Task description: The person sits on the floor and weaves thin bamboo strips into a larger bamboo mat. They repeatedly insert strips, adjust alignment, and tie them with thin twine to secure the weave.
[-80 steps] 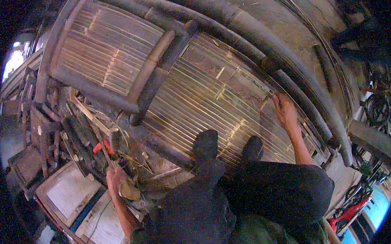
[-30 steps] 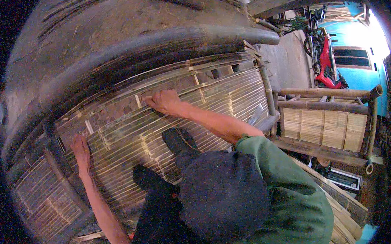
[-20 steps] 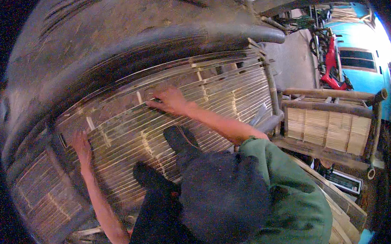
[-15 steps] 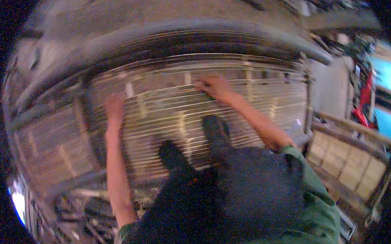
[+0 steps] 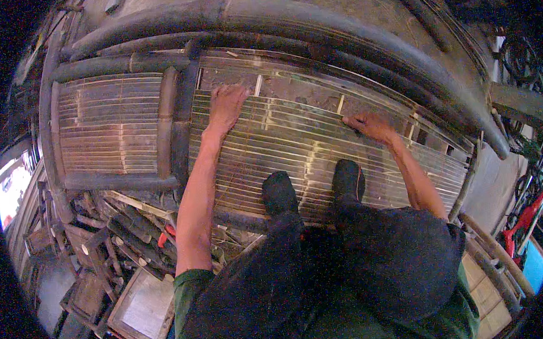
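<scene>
The larger slatted bamboo panel [image 5: 247,152] is flanked on its left by one smaller panel [image 5: 103,139]. Near the larger panel's far left corner, the left hand [image 5: 226,105] is laid on the slats; the right hand [image 5: 371,125] is set farther right, beside the gap along the far edge, apparently so that the border slat [image 5: 293,104] is steadied at two points. Fingers of both are bent; whether anything is grasped cannot be told. At least three pale crosspieces [image 5: 258,85] are exposed. Two dark-covered feet [image 5: 279,193] are planted toward the near edge, probably for balance.
</scene>
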`<control>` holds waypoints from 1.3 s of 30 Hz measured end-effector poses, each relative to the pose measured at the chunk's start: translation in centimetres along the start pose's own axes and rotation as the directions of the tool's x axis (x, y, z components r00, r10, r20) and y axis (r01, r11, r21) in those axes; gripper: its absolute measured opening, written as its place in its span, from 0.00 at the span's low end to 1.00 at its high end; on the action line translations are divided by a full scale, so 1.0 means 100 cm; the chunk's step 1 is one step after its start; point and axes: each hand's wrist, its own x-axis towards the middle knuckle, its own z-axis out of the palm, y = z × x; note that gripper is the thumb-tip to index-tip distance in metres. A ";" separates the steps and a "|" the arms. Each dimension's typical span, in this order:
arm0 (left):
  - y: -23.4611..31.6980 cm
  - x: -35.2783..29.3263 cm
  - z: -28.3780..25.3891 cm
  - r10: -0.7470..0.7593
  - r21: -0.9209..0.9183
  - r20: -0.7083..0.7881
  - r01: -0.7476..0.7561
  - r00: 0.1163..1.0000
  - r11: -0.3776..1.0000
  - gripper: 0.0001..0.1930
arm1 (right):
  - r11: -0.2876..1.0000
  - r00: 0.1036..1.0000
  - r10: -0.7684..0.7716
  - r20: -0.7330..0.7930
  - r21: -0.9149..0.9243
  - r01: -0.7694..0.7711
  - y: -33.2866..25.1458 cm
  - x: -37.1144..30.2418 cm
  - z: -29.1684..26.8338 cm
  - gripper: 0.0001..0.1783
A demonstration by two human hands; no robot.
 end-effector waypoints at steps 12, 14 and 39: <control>0.016 0.008 -0.012 -0.069 0.122 0.103 0.056 0.992 0.991 0.14 | 0.970 0.989 0.117 -0.087 -0.205 -0.133 0.000 0.000 0.009 0.32; 0.016 0.011 -0.014 -0.067 0.251 0.176 0.021 0.982 0.968 0.14 | 0.955 0.986 0.098 -0.132 -0.268 -0.130 -0.005 0.000 0.004 0.30; 0.010 0.011 -0.017 0.138 -0.024 -0.105 -0.142 0.985 0.990 0.21 | 0.469 0.986 -0.167 0.024 0.881 0.058 -0.155 -0.043 -0.068 0.13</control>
